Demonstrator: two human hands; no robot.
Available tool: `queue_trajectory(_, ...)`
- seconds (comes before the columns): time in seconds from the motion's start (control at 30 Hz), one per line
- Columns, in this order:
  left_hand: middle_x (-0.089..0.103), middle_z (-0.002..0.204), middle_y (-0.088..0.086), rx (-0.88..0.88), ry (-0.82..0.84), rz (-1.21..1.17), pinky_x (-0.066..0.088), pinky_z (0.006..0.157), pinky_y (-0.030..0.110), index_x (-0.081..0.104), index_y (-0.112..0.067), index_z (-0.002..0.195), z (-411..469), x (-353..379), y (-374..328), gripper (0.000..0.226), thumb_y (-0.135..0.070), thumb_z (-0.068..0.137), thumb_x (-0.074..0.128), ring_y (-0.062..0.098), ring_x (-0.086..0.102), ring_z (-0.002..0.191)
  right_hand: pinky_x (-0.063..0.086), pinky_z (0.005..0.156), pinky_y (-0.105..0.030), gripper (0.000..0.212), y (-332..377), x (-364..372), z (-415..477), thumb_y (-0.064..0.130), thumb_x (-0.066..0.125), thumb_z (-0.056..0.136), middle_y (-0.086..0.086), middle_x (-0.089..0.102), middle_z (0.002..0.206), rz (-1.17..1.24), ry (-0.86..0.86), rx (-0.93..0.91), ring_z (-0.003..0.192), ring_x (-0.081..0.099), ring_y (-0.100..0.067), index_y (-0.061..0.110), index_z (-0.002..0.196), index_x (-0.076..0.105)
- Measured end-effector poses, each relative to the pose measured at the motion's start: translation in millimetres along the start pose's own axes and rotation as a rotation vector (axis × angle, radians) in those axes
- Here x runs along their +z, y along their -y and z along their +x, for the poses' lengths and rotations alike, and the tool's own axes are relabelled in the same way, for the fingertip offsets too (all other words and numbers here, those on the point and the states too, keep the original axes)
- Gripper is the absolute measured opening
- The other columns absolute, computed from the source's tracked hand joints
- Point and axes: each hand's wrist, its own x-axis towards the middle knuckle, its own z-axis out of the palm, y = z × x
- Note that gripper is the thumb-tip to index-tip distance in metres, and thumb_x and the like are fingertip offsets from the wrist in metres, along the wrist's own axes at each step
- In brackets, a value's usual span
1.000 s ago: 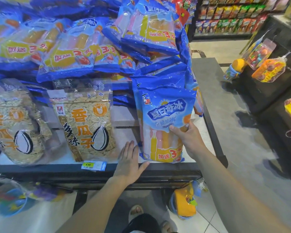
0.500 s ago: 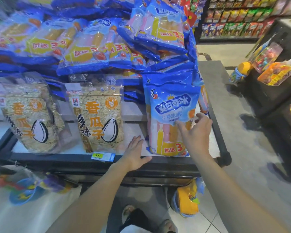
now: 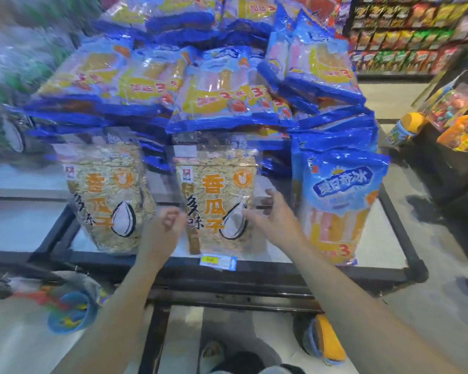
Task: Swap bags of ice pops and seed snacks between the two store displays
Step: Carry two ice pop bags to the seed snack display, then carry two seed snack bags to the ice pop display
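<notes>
Two clear bags of seed snacks stand side by side on the display table, a left seed bag and a middle seed bag. My left hand hovers at the middle bag's left edge with its fingers loosely curled and nothing in them. My right hand is at the bag's right edge, fingertips on its front and thumb raised beside it. A blue ice pop bag stands upright on its own to the right. A pile of ice pop bags rises behind.
A yellow price tag sits on the table's front rim. Toy packs hang off a dark counter at the right, with snack shelves at the far right. Toy buckets hang below the table, and my feet show on the tiled floor.
My right hand has let go of the upright ice pop bag and moved left to the middle seed bag. My left hand has lifted off the table rim to the bag's left edge. The view has shifted left.
</notes>
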Motion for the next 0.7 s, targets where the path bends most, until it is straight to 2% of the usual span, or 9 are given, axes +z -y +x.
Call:
queue_trajectory(0.03,0.064,0.083,-0.009,-0.009,-0.049,-0.081,0.048,0.064,0.017,0.065,-0.007,0.119,12,-10,5,0.022,-0.022,0.104,0.062,0.023,0.069,0.084,0.051,0.108,-0.042,0.106,6,11,5,0.058,0.084,0.078,-0.002,0.057,0.143,0.008,-0.005,0.02,0.128,0.061,-0.022,0.017,0.159,0.031)
queue_trajectory(0.1,0.062,0.095,-0.002,-0.049,-0.056,-0.245,0.052,0.079,0.015,0.058,-0.001,0.128,35,-23,7,0.029,-0.018,0.104,0.061,0.028,0.065,0.101,0.054,0.106,-0.043,0.118,14,32,16,0.066,0.088,0.067,-0.002,0.061,0.138,0.037,-0.035,0.048,0.125,0.064,-0.022,0.016,0.157,0.03)
queue_trajectory(0.17,0.06,0.115,0.002,-0.089,0.002,-0.31,0.052,0.098,0.03,0.05,-0.004,0.14,53,-29,4,0.04,-0.025,0.106,0.058,0.022,0.06,0.115,0.055,0.102,-0.044,0.11,18,48,23,0.058,0.093,0.067,-0.002,0.066,0.133,0.071,-0.085,0.07,0.12,0.067,-0.022,0.014,0.149,0.035)
queue_trajectory(0.23,0.057,0.127,0.0,-0.076,0.082,-0.313,0.048,0.106,0.037,0.047,-0.01,0.145,68,-31,4,0.045,-0.034,0.107,0.054,0.016,0.056,0.122,0.055,0.099,-0.042,0.096,20,56,26,0.045,0.095,0.072,-0.002,0.069,0.128,0.083,-0.144,0.089,0.116,0.067,-0.021,0.013,0.143,0.038)
queue_trajectory(0.37,0.056,0.132,-0.004,-0.115,0.191,-0.367,0.041,0.111,0.033,0.051,-0.018,0.146,87,-27,11,0.048,-0.045,0.106,0.052,0.015,0.054,0.127,0.054,0.077,-0.033,0.081,25,56,17,0.042,0.093,0.075,0.002,0.064,0.106,0.072,-0.199,0.119,0.094,0.064,-0.015,0.016,0.132,0.043)
queue_trajectory(0.43,0.061,0.135,-0.004,-0.111,0.203,-0.389,0.043,0.115,0.04,0.056,-0.025,0.14,92,-24,11,0.058,-0.065,0.098,0.054,0.016,0.059,0.128,0.046,0.069,-0.027,0.073,22,49,9,0.036,0.093,0.077,0.002,0.056,0.096,0.1,-0.236,0.138,0.083,0.056,-0.012,0.015,0.126,0.043)
queue_trajectory(0.5,0.067,0.133,-0.004,-0.13,0.218,-0.42,0.047,0.114,0.048,0.059,-0.031,0.132,100,-17,19,0.071,-0.082,0.083,0.053,0.016,0.063,0.126,0.04,0.064,-0.028,0.069,16,42,-1,0.034,0.094,0.077,0.001,0.047,0.088,0.115,-0.291,0.168,0.076,0.049,-0.013,0.012,0.121,0.045)
queue_trajectory(0.6,0.07,0.128,-0.007,-0.108,0.313,-0.398,0.05,0.11,0.046,0.057,-0.028,0.135,101,-13,9,0.064,-0.072,0.089,0.055,0.012,0.065,0.119,0.036,0.061,-0.027,0.07,6,29,-16,0.035,0.094,0.075,0.0,0.04,0.084,0.118,-0.372,0.188,0.074,0.043,-0.017,0.009,0.117,0.045)
queue_trajectory(0.7,0.072,0.124,-0.006,-0.095,0.371,-0.423,0.054,0.106,0.046,0.055,-0.022,0.135,103,-6,-2,0.054,-0.055,0.095,0.066,0.011,0.069,0.114,0.041,0.064,-0.03,0.072,-1,19,-28,0.035,0.096,0.073,-0.004,0.046,0.089,0.133,-0.398,0.19,0.078,0.047,-0.019,0.011,0.12,0.047)
